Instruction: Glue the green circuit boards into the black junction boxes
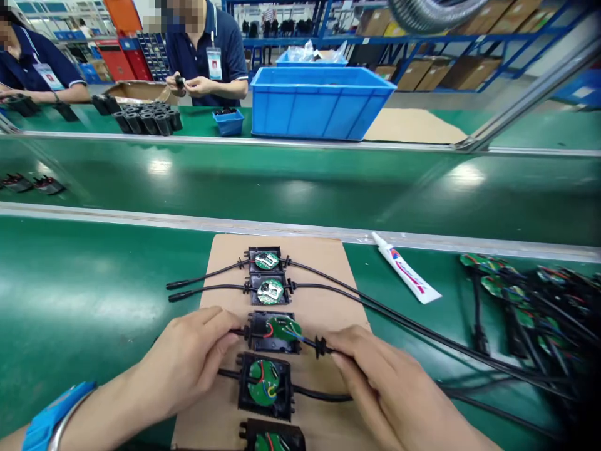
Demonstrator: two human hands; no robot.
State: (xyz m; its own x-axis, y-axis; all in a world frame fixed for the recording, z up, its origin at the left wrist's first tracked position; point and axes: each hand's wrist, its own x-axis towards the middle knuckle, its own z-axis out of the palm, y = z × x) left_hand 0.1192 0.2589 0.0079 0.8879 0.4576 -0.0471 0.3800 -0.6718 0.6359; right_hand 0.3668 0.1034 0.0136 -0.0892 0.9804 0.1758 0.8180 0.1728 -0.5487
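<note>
A green circuit board (285, 327) with red and blue wires is lying in an open black case (260, 345), third from the far end of the cardboard (323, 252), and is overhanging the case's right edge. The left hand (185, 354) is pinching the left cable (241, 332) between its fingers; the right hand (382, 376) is gripping the right cable beside one ribbed grommet (322, 347). Five cases are forming one column, each carrying one board. One white tube (407, 272) is lying right on the worktop (103, 275).

I can read no text with certainty. Printed marks on the white tube (407, 270) — red and blue — remain illegible; the badges (215, 63) on two co-workers yield no readable characters.
</note>
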